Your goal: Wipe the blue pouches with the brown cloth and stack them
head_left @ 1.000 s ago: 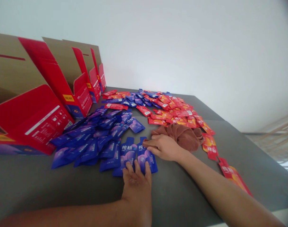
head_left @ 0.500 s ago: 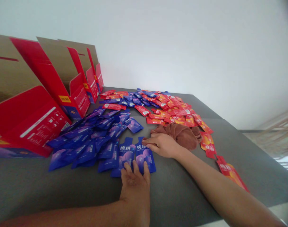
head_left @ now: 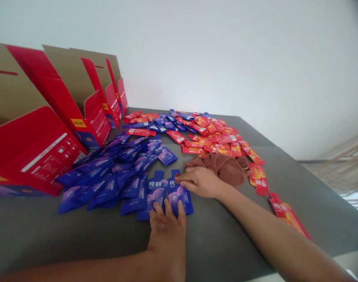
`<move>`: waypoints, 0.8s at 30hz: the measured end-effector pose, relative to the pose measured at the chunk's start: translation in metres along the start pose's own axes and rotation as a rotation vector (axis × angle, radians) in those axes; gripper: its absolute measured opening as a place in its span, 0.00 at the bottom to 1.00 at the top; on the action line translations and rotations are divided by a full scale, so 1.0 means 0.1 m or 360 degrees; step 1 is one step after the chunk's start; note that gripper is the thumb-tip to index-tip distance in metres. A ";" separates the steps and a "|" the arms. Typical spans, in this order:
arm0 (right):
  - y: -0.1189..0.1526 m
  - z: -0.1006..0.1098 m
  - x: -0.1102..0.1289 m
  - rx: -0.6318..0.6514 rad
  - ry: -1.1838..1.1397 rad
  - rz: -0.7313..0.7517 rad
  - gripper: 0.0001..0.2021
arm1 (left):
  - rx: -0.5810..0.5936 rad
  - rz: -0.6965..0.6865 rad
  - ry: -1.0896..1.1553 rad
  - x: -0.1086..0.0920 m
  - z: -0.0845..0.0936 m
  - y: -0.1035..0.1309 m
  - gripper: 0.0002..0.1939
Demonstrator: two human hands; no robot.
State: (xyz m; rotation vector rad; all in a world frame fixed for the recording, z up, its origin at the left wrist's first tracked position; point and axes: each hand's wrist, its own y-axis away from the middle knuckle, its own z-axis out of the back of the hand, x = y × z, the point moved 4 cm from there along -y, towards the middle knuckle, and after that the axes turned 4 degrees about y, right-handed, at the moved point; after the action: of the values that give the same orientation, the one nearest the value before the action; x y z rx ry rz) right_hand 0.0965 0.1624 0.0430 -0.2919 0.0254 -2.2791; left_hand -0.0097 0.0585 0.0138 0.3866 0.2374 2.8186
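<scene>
Two blue-purple pouches lie side by side in front of me, a left one [head_left: 155,192] and a right one [head_left: 180,194]. My left hand [head_left: 167,223] rests with spread fingers on the lower ends of both. My right hand [head_left: 201,181] grips a brown cloth [head_left: 223,166]; a fold of it under the fingertips presses on the upper part of the right pouch. The rest of the cloth lies bunched on the table beyond that hand. Left of the two pouches, a spread of overlapping blue-purple pouches [head_left: 108,172] covers the table.
Open red cardboard boxes [head_left: 46,149] stand in a row along the left. A mixed heap of red and blue pouches, with red pouches [head_left: 220,139] on its right, lies at the back. More red pouches trail down the right side of the grey table [head_left: 299,184]. A white wall rises behind.
My right hand has shifted slightly left and down with the cloth, which now covers more of the right pouch's upper print. My left hand stays on the pouches.
</scene>
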 end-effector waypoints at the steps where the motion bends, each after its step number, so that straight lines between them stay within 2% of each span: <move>1: 0.00 0.00 -0.05 -0.0003 0.0022 -0.0037 0.16 | -0.0006 0.0000 -0.0004 0.00 0.00 0.00 0.34; 4: 0.00 0.03 -0.02 0.0011 0.0045 -0.0016 0.16 | -0.0003 0.0005 -0.0012 0.00 0.00 0.00 0.35; 9: 0.06 0.07 0.33 0.0111 -0.0055 0.0257 0.14 | 0.0024 0.0004 -0.0024 -0.01 0.01 0.01 0.34; 11: 0.07 0.07 0.38 0.0126 -0.0069 0.0287 0.13 | 0.0031 0.0001 -0.0020 -0.01 0.02 0.03 0.33; 13: 0.06 0.06 0.33 0.0100 -0.0092 0.0261 0.13 | 0.0022 0.0008 -0.0019 -0.01 0.02 0.03 0.34; 19: 0.01 0.03 -0.02 -0.0008 -0.0045 -0.0005 0.15 | 0.0002 0.0009 -0.0006 -0.01 0.01 0.01 0.37; 21: 0.02 0.05 -0.02 0.0001 -0.0034 0.0004 0.15 | 0.0000 0.0020 -0.0006 0.00 0.01 0.01 0.37; 24: 0.05 0.09 0.14 0.0077 -0.0082 0.0152 0.14 | 0.0012 0.0024 0.0001 0.00 0.03 0.02 0.37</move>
State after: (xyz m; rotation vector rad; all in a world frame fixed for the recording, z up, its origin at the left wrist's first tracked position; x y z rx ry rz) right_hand 0.0932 0.1495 0.0535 -0.3171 -0.0410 -2.1734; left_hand -0.0088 0.0573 0.0171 0.3909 0.2462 2.8334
